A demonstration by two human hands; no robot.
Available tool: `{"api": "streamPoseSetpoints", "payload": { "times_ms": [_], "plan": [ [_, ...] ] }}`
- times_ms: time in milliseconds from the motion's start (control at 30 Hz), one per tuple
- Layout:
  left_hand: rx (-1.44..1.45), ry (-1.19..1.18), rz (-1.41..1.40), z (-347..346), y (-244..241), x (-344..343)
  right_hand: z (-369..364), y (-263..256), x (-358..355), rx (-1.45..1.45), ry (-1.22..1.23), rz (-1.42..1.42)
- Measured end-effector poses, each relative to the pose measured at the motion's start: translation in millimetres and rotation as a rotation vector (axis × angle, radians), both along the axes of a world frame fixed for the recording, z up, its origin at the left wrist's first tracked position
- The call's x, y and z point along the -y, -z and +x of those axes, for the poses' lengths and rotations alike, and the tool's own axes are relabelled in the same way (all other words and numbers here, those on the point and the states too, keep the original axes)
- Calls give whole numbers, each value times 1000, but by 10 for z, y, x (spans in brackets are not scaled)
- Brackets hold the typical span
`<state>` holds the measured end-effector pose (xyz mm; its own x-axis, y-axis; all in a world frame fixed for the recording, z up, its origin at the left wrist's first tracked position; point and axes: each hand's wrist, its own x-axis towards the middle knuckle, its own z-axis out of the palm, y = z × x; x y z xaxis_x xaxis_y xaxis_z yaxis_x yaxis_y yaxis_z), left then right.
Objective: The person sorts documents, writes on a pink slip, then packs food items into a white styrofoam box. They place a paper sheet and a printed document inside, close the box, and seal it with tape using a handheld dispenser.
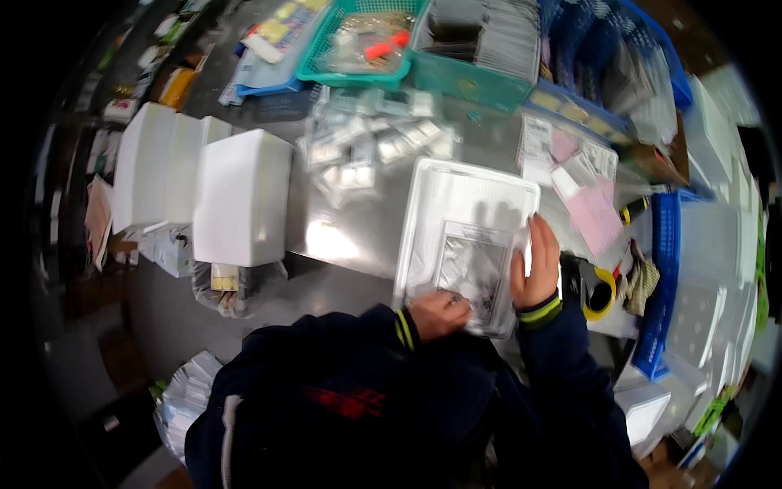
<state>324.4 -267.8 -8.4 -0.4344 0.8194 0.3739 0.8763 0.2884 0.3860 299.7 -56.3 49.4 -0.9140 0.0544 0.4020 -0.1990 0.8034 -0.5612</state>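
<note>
A shallow white plastic tray (421, 189) lies before me on the metal table, tilted a little in the view. Inside it rests a flat clear bag (473, 263) with a printed top strip and silvery contents. My left hand (441, 313) is over the tray's near edge by the bag's lower corner, its fingers curled; blur hides whether it pinches anything. Along the tray's right rim stands my right hand (536, 263), fingers extended and thumb apart, the palm towards the tray. Beyond the tray sits a heap of small clear packs with white pieces (372, 137).
White foam boxes (241, 195) stand at the left. Green baskets (360, 78) and a blue crate (678, 73) line the back. Pink and white papers (589, 211), a yellow tape roll (602, 294) and a blue basket (665, 287) lie on the right.
</note>
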Motion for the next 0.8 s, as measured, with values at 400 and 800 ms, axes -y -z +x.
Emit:
{"api": "streamPoseSetpoints", "payload": {
  "times_ms": [400, 800],
  "plan": [
    [-12, -613, 211, -3168, -313, 593, 102, 338, 505, 363, -204, 369],
    [176, -363, -610, -5466, 379, 163, 48, 406, 439, 320, -156, 319]
  ]
}}
